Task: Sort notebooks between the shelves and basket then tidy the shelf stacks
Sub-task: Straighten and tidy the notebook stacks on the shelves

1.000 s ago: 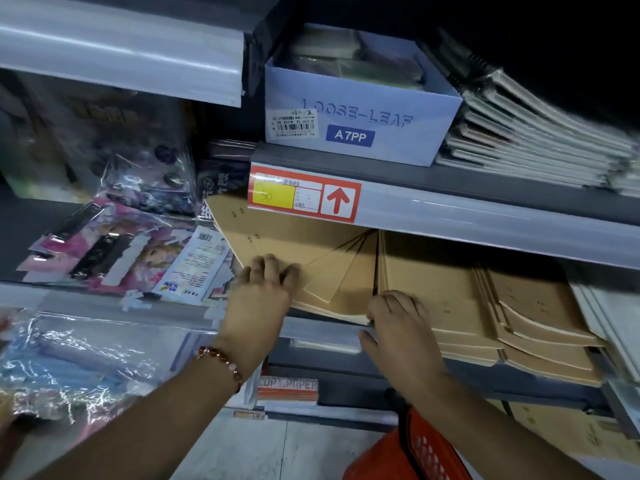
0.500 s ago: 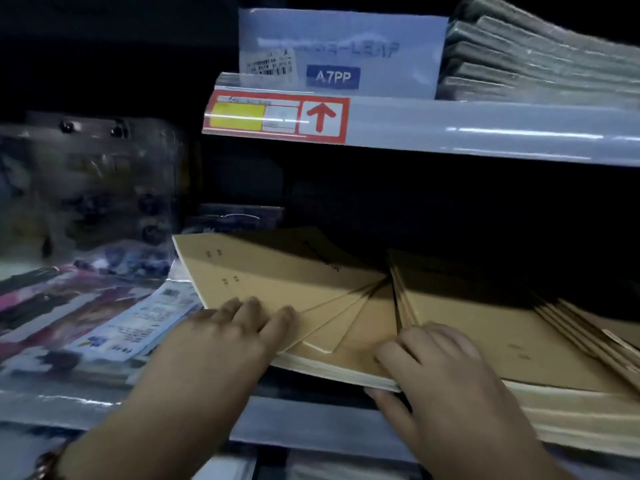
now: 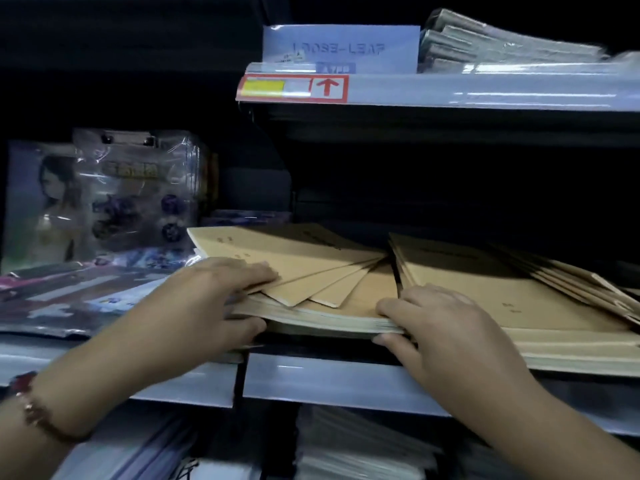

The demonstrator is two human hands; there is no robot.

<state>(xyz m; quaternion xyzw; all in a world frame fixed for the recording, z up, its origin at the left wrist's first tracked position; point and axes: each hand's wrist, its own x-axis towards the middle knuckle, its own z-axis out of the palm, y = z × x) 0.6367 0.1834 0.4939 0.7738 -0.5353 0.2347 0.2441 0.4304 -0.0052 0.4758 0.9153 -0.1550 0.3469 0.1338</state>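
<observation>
My left hand (image 3: pixel 194 306) grips the fanned stack of brown notebooks (image 3: pixel 311 271) on the middle shelf (image 3: pixel 346 379), fingers curled on top, thumb beneath. My right hand (image 3: pixel 440 327) pinches its right corner, beside the neighbouring stack (image 3: pixel 502 289).

I see my left hand (image 3: pixel 194 306) reaching forward, palm down, fingers (image 3: pixel 249 271) stretched nearly flat and the thumb tucked beneath them, pinching. A beaded bracelet (image 3: pixel 29 407) sits on that wrist. My right hand (image 3: pixel 446 327) lies palm down alongside, fingers (image 3: pixel 415 297) bent at the knuckles, thumb below the fingertips, closed in a pinch. Both forearms are bare.
</observation>
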